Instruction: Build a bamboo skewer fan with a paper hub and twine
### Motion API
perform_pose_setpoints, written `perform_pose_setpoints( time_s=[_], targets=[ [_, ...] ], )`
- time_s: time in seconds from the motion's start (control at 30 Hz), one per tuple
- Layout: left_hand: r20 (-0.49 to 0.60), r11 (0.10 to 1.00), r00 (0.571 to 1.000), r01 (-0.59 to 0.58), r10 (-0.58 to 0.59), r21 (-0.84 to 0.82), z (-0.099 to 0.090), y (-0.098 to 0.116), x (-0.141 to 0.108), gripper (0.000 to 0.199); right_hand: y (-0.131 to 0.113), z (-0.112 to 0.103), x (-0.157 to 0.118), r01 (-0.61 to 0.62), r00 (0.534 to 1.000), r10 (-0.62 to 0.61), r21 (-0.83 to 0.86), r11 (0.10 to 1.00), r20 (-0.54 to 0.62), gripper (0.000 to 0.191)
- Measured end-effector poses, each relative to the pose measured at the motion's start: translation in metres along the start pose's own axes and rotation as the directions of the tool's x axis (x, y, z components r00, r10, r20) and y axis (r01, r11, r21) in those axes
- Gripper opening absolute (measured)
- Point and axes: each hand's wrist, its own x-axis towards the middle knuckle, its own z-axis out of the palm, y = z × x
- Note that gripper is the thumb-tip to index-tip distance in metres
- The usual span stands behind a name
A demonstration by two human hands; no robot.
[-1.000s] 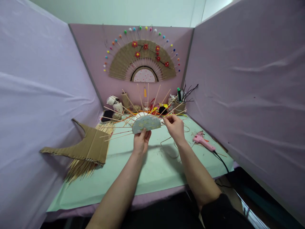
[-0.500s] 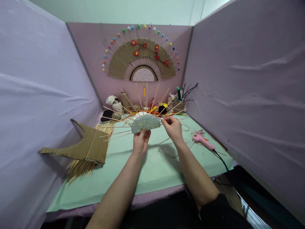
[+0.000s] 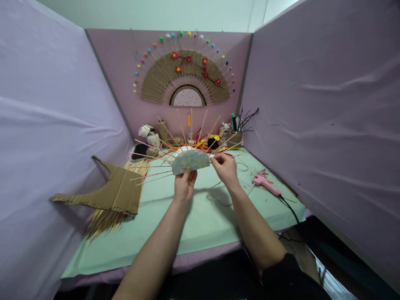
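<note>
A half-round, pale blue-grey patterned card piece [image 3: 191,161] is held up over the table, with thin wooden sticks [image 3: 153,167] fanning out from its curved edge. My left hand [image 3: 185,184] grips it from below, thumb on the front face and fingers behind. At the right end of the card, my right hand [image 3: 225,168] is closed in a pinch, fingertips close to the edge. Whatever lies between those fingertips is too small to make out; a small whitish bit shows beside them. Stick ends emerge past that hand on its far side.
Left, a curved brown cardboard piece [image 3: 120,189] lies over a bundle of sticks [image 3: 104,223]. A pink glue gun [image 3: 265,183] with black cord rests right. Twine, bottles [image 3: 153,138] and a pen holder [image 3: 235,137] line the back. A decorated fan [image 3: 156,79] hangs behind.
Both hands and the card piece stay almost where they were. The small shift to the left runs through the whole picture. Both grips look the same.
</note>
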Motion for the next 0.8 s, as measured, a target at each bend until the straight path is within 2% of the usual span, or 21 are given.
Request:
perform_pose_setpoints(
  time_s=[0.57,0.8],
  targets=[
    [-0.022,1.0,1.0,0.005,-0.004,0.012,0.002,0.0,-0.001,0.036,0.004,0.002,0.0,-0.053,0.998,0.051,0.049,0.997,0.032,0.021],
    [-0.003,1.0,1.0,-0.012,0.012,0.017,-0.001,-0.001,0.0,0.038,0.015,0.004,-0.003,-0.008,0.998,0.004,0.062,0.998,0.062,0.027]
  ],
)
